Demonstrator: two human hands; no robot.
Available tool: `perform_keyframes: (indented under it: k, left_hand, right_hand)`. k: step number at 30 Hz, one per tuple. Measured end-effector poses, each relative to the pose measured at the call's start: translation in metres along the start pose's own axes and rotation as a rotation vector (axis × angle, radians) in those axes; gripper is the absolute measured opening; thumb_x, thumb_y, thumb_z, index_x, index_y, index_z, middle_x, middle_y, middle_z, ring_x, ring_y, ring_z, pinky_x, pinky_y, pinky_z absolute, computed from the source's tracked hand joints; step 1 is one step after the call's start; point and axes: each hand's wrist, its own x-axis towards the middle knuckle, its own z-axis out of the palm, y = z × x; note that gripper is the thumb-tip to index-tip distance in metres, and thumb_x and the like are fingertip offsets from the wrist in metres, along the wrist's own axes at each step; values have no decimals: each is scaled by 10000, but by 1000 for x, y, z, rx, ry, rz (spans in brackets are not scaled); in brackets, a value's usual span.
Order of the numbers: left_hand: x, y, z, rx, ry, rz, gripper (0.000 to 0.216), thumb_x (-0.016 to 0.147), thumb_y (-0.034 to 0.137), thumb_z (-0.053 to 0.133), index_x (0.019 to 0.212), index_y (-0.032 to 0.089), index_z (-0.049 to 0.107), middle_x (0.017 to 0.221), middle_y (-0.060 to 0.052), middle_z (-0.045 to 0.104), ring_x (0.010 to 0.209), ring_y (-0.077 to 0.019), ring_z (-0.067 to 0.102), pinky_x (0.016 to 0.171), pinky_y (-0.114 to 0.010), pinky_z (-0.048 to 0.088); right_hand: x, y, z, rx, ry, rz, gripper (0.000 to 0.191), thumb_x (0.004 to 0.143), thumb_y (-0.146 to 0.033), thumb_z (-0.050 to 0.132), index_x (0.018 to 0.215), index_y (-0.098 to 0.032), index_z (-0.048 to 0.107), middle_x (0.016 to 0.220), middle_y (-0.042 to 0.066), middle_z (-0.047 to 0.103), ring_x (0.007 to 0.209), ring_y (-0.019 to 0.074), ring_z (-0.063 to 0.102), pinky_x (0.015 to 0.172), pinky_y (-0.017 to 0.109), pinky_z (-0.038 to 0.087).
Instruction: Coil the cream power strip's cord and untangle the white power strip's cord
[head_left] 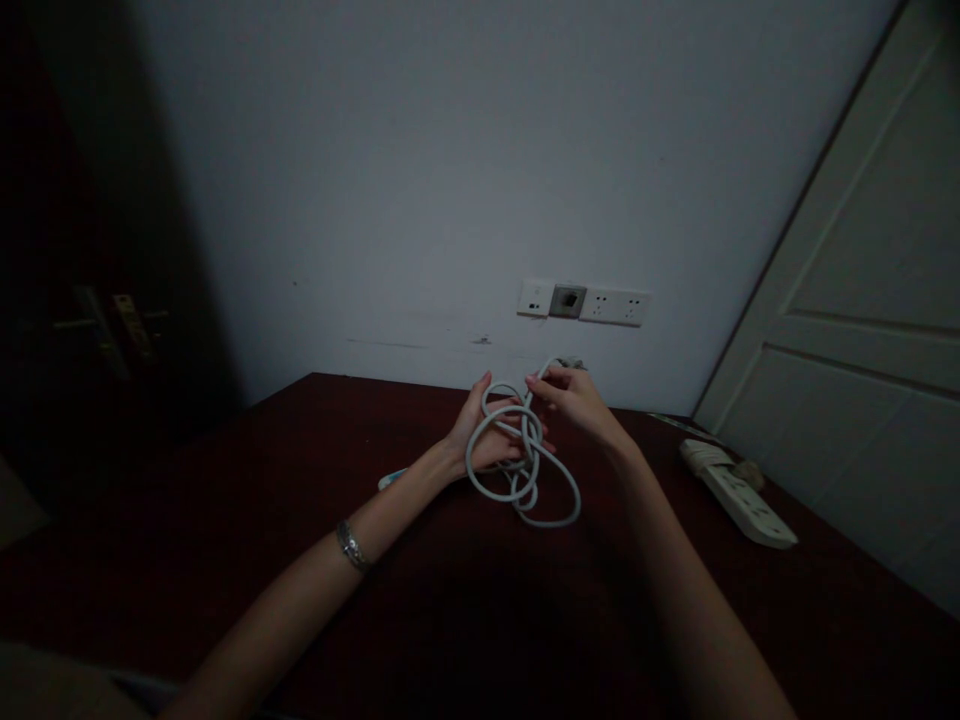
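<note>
A pale, thick cord hangs in loose, tangled loops in front of me, over the dark table. My left hand is turned palm up behind the loops, with its thumb raised and the cord lying across its fingers. Above it and to the right, my right hand pinches a strand between thumb and fingertips. Past the right hand, a greyish end piece shows only in part, too dim to make out. A flat white-and-blue object lies behind my left forearm, mostly hidden.
On the dark red table, at the right, lies a white power strip with its cord wrapped round one end. Wall sockets sit above the table's back edge. A pale panelled door stands at the right.
</note>
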Motion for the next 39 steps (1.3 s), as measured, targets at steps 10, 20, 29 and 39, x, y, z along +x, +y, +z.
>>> perform_keyframes:
  k: [10, 20, 29, 39]
  left_hand:
    - [5, 3, -4, 65, 62, -1, 603, 809, 615, 325, 1027, 126, 602, 750, -109, 636, 625, -197, 587, 626, -353, 477]
    - [1, 8, -5, 288, 91, -13, 510, 754, 632, 517, 796, 125, 553, 802, -133, 653, 695, -226, 647, 661, -368, 497]
    - [0, 16, -8, 568, 238, -27, 455, 808, 561, 493, 583, 172, 423, 652, -142, 640, 604, -226, 669, 506, -300, 506]
    - [6, 18, -35, 646, 353, -28, 462, 804, 492, 538, 496, 155, 464, 569, -134, 646, 460, -176, 623, 413, -256, 474]
  right_hand:
    - [5, 4, -8, 184, 187, -1, 402, 556, -511, 737, 567, -172, 521, 520, -5, 552, 464, 115, 535, 436, 248, 497]
    - [3, 2, -22, 362, 279, -7, 319, 587, -413, 742, 630, -177, 532, 603, -20, 513, 474, 85, 536, 390, 188, 499]
    - [0, -6, -29, 333, 321, -13, 322, 588, -401, 745, 628, -171, 524, 627, -19, 534, 465, 82, 547, 388, 185, 486]
    - [-2, -10, -28, 360, 367, -63, 313, 587, -403, 738, 657, -176, 535, 655, -20, 526, 469, 83, 545, 364, 187, 478]
